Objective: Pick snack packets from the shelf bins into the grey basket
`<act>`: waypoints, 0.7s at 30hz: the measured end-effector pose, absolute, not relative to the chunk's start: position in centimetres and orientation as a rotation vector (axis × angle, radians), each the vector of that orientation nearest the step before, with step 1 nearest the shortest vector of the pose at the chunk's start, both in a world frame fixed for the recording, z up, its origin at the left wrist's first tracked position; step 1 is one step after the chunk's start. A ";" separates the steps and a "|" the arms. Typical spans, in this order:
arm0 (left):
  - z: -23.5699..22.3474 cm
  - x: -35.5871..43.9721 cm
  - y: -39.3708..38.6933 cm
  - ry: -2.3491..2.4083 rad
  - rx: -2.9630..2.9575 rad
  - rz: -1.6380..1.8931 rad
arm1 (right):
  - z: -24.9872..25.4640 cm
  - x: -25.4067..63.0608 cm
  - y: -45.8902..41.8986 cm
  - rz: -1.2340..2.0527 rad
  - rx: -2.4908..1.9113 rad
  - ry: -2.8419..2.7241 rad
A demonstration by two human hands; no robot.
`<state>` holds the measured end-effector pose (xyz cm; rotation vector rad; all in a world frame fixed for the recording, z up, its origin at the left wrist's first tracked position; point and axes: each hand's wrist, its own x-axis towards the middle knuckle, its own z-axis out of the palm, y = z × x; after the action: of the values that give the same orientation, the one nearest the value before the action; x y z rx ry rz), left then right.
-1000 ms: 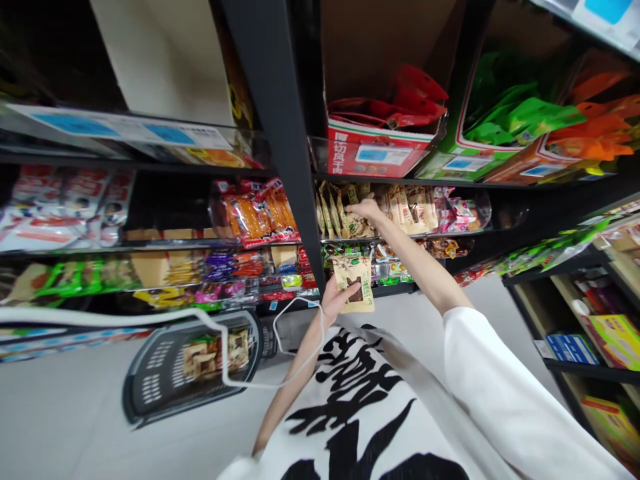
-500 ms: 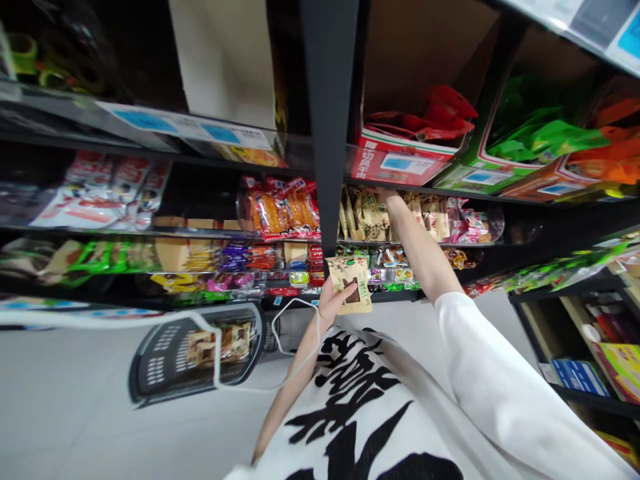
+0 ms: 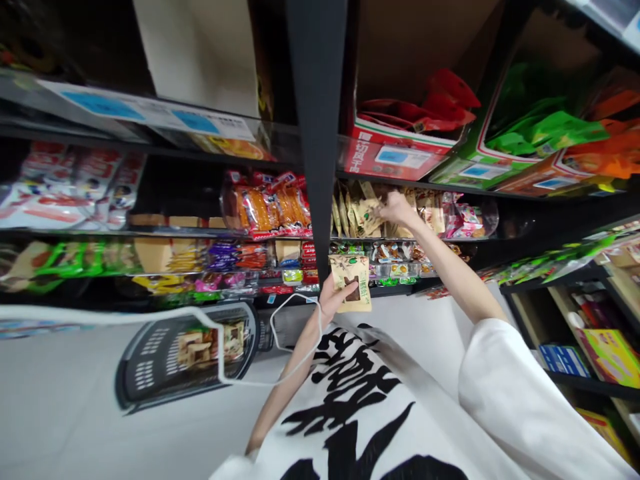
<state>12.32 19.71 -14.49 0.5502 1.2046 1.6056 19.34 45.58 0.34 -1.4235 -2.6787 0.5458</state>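
Note:
My left hand (image 3: 334, 295) grips a beige snack packet (image 3: 359, 301) in front of my chest, the thumb lying across its brown printed picture. At the shelf, my right hand (image 3: 399, 208) is closed on the edge of a second beige snack packet (image 3: 368, 217), which leans at a slant among similar packets. Its fingertips are partly hidden. More beige packets (image 3: 342, 212) stand upright in the row just left of it.
A dark shopping basket (image 3: 150, 363) with several packets inside stands on the floor at left. A white cable (image 3: 221, 347) loops across the view. The shelf post (image 3: 320, 120) rises left of my right hand; a red carton (image 3: 385, 155) sits on the shelf above.
My right hand has come forward from deep in the shelf row, and a beige packet now tilts out at its fingers. My left hand still holds its packet.

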 end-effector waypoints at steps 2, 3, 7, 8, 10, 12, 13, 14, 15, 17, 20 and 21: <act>-14.6 12.6 20.0 1.210 0.557 1.583 | -0.3 20.1 44.0 0.544 -1.381 -2.700; -14.7 12.8 20.1 1.214 0.563 1.574 | -0.7 20.1 43.3 0.524 -1.372 -2.697; -14.8 13.6 20.4 1.216 0.592 1.543 | -2.8 18.5 42.3 0.386 -1.305 -2.685; -14.7 13.7 20.4 1.212 0.596 1.541 | -3.2 17.8 42.4 0.359 -1.287 -2.698; -14.7 14.0 20.4 1.208 0.597 1.542 | -4.0 16.6 42.8 0.334 -1.304 -2.748; -14.7 14.1 20.3 1.216 0.591 1.559 | -4.4 15.8 43.3 0.339 -1.372 -2.812; -14.7 14.1 20.2 1.220 0.587 1.570 | -4.5 15.5 43.5 0.351 -1.413 -2.842; -14.7 14.1 20.2 1.223 0.584 1.581 | -4.4 15.3 43.7 0.368 -1.458 -2.871; -14.7 14.0 20.1 1.224 0.580 1.591 | -4.2 15.2 43.8 0.381 -1.501 -2.899; -14.5 13.8 19.9 1.223 0.567 1.611 | -3.4 15.0 44.0 0.341 -1.549 -2.910; -14.2 13.4 19.6 1.229 0.547 1.649 | -1.9 14.0 44.4 0.156 -1.433 -2.772; -14.1 13.2 19.6 1.231 0.540 1.662 | -1.4 13.4 44.5 0.131 -1.354 -2.732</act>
<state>13.23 19.57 -14.09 0.5402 1.2314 1.6619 13.36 44.52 -1.41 -1.3541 -2.7318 0.1313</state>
